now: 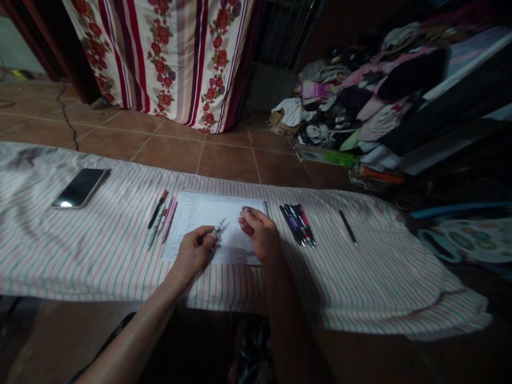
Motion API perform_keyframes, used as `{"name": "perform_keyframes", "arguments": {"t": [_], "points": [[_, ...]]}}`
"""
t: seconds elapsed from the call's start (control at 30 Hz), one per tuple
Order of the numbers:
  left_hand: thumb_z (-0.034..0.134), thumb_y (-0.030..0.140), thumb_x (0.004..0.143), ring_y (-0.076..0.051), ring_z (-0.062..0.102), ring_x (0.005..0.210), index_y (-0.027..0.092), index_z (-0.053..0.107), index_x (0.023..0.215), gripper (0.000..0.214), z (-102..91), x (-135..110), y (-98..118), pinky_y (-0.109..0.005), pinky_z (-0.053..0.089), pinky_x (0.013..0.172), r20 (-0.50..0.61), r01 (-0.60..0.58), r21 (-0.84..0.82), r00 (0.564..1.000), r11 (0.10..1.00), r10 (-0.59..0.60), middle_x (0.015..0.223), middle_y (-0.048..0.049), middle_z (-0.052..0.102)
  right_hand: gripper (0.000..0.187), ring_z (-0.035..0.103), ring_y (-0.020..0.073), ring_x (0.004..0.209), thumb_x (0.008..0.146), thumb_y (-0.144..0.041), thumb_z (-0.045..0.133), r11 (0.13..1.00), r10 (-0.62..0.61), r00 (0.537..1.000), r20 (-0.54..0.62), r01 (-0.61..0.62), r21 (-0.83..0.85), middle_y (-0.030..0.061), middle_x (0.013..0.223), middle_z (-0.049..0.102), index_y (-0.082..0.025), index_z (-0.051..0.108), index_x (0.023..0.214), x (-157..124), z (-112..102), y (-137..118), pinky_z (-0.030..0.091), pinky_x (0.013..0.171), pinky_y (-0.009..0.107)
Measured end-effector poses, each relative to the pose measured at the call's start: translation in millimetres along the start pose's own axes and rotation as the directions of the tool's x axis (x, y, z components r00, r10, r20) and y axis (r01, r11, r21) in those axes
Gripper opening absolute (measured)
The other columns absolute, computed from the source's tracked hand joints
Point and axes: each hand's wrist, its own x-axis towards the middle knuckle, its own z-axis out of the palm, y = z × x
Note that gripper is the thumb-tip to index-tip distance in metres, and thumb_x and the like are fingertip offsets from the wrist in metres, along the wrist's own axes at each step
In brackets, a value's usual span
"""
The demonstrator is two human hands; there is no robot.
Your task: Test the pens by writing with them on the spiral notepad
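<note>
My left hand (pixel 196 252) is closed round a light-coloured pen (pixel 219 225), its tip pointing up and right over a spiral notebook (pixel 200 213) lying open on a striped cloth (pixel 100 250). My right hand (pixel 260 232) hovers over the notebook's right side with fingertips pinched together on a small pale piece, likely the pen's cap (pixel 244 212). Left of the notebook lie several pens (pixel 162 216), pink and dark. Right of it lies a bunch of dark pens (pixel 298 224), and one black pen (pixel 348 228) lies apart further right.
A phone (pixel 81 188) lies face up on the cloth at the left. Beyond the cloth are brown floor tiles (pixel 228 160), a flowered striped fabric (pixel 172 58) hanging at the back, and a heap of clothes (pixel 360 101) at the right.
</note>
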Motion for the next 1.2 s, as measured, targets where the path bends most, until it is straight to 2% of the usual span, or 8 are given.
{"name": "perform_keyframes", "arguments": {"t": [0.1, 0.27, 0.53, 0.73, 1.2], "points": [[0.066, 0.027, 0.058, -0.008, 0.049, 0.047, 0.010, 0.064, 0.078, 0.026, 1.7, 0.7, -1.4, -0.022, 0.040, 0.051, -0.014, 0.010, -0.001, 1.000, 1.000, -0.010, 0.052, 0.0013, 0.059, 0.023, 0.060, 0.0086, 0.067, 0.059, -0.028, 0.071, 0.997, 0.050, 0.999, 0.012, -0.050, 0.066, 0.0011, 0.080, 0.066, -0.019, 0.065, 0.079, -4.2, 1.2, -3.7, 0.045, 0.055, 0.017], [0.065, 0.030, 0.059, -0.010, 0.049, 0.049, 0.011, 0.064, 0.078, 0.026, 3.7, 0.7, -5.4, -0.023, 0.039, 0.052, 0.001, -0.003, 0.020, 1.000, 1.000, 0.003, 0.055, 0.0010, 0.059, 0.023, 0.061, 0.0087, 0.070, 0.061, -0.032, 0.070, 0.999, 0.035, 0.998, 0.046, -0.035, -0.006, 0.0011, 0.084, 0.068, -0.020, 0.065, 0.080, -6.8, 1.8, -2.2, 0.043, 0.056, 0.017], [0.061, 0.030, 0.062, -0.011, 0.049, 0.052, 0.011, 0.064, 0.078, 0.025, 3.8, -1.0, -5.4, -0.024, 0.037, 0.054, 0.033, -0.042, 0.106, 0.999, 0.993, 0.039, 0.056, 0.0006, 0.058, 0.027, 0.064, 0.0149, 0.076, 0.061, -0.035, 0.068, 0.997, 0.004, 0.993, 0.117, 0.005, -0.079, 0.0030, 0.085, 0.068, -0.020, 0.064, 0.082, -12.1, 6.0, -5.0, 0.045, 0.061, 0.023], [0.060, 0.030, 0.063, -0.011, 0.049, 0.053, 0.011, 0.064, 0.083, 0.028, 4.1, -0.2, -8.4, -0.024, 0.037, 0.054, 0.037, -0.030, 0.096, 0.999, 0.995, 0.027, 0.059, 0.0001, 0.059, 0.026, 0.065, 0.0152, 0.075, 0.061, -0.035, 0.068, 0.995, -0.002, 0.989, 0.146, 0.017, -0.095, 0.0026, 0.082, 0.068, -0.019, 0.063, 0.081, -13.5, 7.9, -5.6, 0.046, 0.061, 0.023], [0.061, 0.030, 0.062, -0.011, 0.051, 0.053, 0.012, 0.064, 0.081, 0.026, 4.3, -1.2, -7.5, -0.024, 0.039, 0.055, 0.056, -0.022, 0.060, 0.998, 0.998, 0.019, 0.059, -0.0003, 0.060, 0.026, 0.065, 0.0155, 0.072, 0.061, -0.035, 0.067, 0.990, -0.004, 0.983, 0.185, 0.030, -0.136, 0.0030, 0.079, 0.068, -0.019, 0.064, 0.081, -15.7, 9.4, -6.0, 0.048, 0.060, 0.025]]}}
